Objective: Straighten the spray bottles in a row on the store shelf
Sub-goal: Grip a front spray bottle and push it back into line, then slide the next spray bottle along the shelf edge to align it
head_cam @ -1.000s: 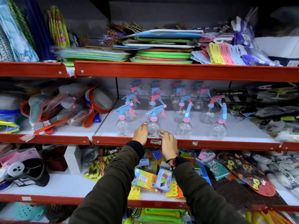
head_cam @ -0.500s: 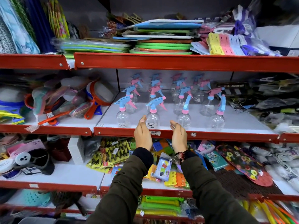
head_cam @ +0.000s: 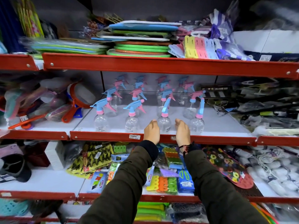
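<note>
Clear spray bottles with blue and pink trigger heads stand in rows on the white middle shelf (head_cam: 218, 125). In the front row, the first bottle (head_cam: 101, 122) and second bottle (head_cam: 131, 124) point their nozzles left. The third bottle (head_cam: 164, 122) and fourth bottle (head_cam: 196, 125) are turned so their heads look narrow. My left hand (head_cam: 151, 131) and right hand (head_cam: 182, 131) flank the third bottle, fingers curled, a small gap on each side. Both hands hold nothing. Several more bottles stand behind.
A red shelf lip (head_cam: 103, 137) with a price tag (head_cam: 134, 136) runs just under my hands. Strainers (head_cam: 76, 101) lie left of the bottles, and dark packaged goods (head_cam: 258, 104) lie to their right. Packets of clips (head_cam: 168, 181) fill the shelf below.
My hands let go of the second front bottle, dropped to the shelf lip, then shifted right to either side of the third bottle.
</note>
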A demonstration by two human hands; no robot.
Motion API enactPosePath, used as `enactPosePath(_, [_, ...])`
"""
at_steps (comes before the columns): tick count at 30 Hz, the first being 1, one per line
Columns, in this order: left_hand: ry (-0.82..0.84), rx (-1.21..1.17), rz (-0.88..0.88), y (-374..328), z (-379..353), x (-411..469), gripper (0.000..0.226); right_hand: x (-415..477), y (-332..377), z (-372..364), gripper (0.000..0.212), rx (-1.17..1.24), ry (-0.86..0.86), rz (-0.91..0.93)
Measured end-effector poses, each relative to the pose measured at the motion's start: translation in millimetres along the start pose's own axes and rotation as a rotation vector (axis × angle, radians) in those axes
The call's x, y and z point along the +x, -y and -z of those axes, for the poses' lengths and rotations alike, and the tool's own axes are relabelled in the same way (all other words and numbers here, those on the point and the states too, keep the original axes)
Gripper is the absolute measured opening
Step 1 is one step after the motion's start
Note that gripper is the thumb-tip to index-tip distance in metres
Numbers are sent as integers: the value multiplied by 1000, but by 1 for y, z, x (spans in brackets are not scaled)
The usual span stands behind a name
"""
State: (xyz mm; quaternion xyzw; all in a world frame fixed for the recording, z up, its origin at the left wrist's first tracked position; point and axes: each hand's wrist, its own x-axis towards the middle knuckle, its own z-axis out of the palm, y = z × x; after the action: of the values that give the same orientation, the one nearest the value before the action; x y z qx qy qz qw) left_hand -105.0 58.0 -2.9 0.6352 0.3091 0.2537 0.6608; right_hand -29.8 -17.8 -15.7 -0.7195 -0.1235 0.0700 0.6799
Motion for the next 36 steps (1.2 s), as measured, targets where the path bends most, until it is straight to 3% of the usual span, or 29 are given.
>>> enactPosePath(5, [37, 211, -59, -8, -1, 6, 42, 16, -6, -1, 57, -156, 135, -6])
enactPosePath(11, [40, 252, -65, -9, 2, 12, 41, 12, -23, 1, 69, -126, 75, 79])
enactPosePath(22, [105, 191, -80, -11, 4, 8, 43, -8, -18, 6, 63, -162, 51, 128])
enactPosePath(28, [-102, 225, -157, -5, 6, 1, 45, -4, -7, 8, 56, -197, 57, 134])
enactPosePath(31, [-62, 281, -169, -2, 2, -1, 40, 0, -8, 4, 43, -226, 103, 127])
enactPosePath(36, [-43, 321, -177, -1, 6, 4, 37, -5, -15, -1, 43, -233, 90, 139])
